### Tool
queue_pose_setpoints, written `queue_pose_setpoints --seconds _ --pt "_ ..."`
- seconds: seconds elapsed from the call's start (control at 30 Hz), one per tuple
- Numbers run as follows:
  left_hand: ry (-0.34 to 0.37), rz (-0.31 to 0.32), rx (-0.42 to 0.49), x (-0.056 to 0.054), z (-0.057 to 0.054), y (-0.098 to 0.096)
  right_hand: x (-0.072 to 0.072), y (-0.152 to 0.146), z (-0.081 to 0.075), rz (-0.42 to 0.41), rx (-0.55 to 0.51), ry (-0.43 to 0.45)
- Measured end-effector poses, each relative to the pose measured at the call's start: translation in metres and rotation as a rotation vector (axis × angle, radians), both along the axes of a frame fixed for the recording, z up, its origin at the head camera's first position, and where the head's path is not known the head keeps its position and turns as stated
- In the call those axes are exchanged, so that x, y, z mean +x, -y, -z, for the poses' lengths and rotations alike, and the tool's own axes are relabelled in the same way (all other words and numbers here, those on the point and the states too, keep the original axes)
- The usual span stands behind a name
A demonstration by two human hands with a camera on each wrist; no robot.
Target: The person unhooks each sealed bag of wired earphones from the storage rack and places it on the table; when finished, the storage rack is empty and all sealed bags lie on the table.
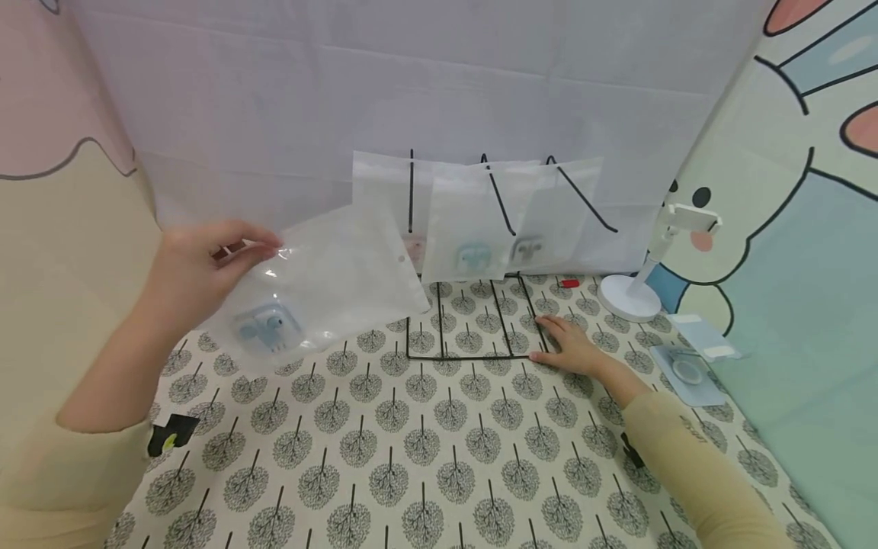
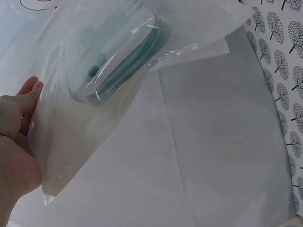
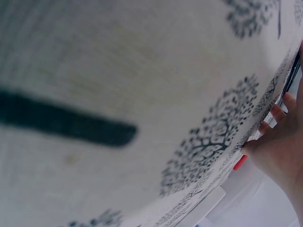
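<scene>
My left hand [image 1: 199,278] pinches the edge of a translucent plastic bag [image 1: 350,282], holding it tilted above the table left of a black wire rack [image 1: 473,357]. Inside the bag is a blue earphone set in a clear case [image 1: 267,328]; the left wrist view shows the case [image 2: 118,56] close up, with its coiled cord. My right hand [image 1: 572,349] rests at the right side of the rack's base, fingers spread and touching the wire. On the rack's prongs hang bags with a pink set [image 1: 414,248], a teal set [image 1: 473,257] and a dark-grey set [image 1: 527,248].
A white phone stand [image 1: 629,299] stands at the back right, with a small red object [image 1: 569,284] nearby. A pale-blue packet with a round item [image 1: 688,374] lies at the right edge. A black piece [image 1: 171,435] lies by my left sleeve. White cloth hangs behind.
</scene>
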State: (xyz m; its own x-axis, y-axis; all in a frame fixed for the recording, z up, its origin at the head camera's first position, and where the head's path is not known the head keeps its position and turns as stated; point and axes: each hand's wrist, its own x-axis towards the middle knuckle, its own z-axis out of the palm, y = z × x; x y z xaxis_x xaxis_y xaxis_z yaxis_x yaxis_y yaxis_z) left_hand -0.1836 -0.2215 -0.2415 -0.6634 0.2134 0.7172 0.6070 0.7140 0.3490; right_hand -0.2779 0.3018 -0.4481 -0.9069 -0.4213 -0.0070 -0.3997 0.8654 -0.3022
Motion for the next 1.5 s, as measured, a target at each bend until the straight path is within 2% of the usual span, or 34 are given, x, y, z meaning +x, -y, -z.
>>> queue_pose_setpoints --seconds 0.13,0.2,0.33,0.53,0.7,0.77,1.03,1.27,1.33,1.5 --pt "-0.037 0.051 -0.027 0.0 0.009 0.009 0.001 -0.001 0.0 0.001 -0.003 -0.003" --pt "-0.026 0.051 -0.028 0.001 0.014 0.014 0.001 0.0 -0.001 0.001 -0.004 -0.001" --pt "0.041 0.014 -0.013 0.005 0.026 0.027 0.002 0.001 -0.001 -0.002 -0.002 -0.003" --pt "0.172 -0.001 0.033 0.013 0.039 0.042 0.001 0.001 -0.002 0.0 -0.005 0.001" --pt "0.23 -0.052 0.048 0.013 0.05 0.057 0.0 0.0 -0.001 0.002 -0.004 -0.002" --pt "0.254 -0.081 0.058 0.011 0.056 0.065 0.0 0.0 0.0 0.004 -0.004 -0.004" --pt "0.474 -0.253 0.218 0.004 0.073 0.1 0.0 -0.001 0.001 -0.002 -0.003 -0.009" --pt "0.61 -0.296 0.364 -0.006 0.088 0.119 0.001 0.0 -0.001 -0.002 -0.007 -0.006" --pt "0.643 -0.303 0.402 -0.011 0.095 0.124 0.001 0.001 -0.002 -0.006 -0.004 -0.006" --pt "0.728 -0.35 0.416 -0.029 0.116 0.133 0.002 0.001 -0.003 -0.006 -0.009 0.0"
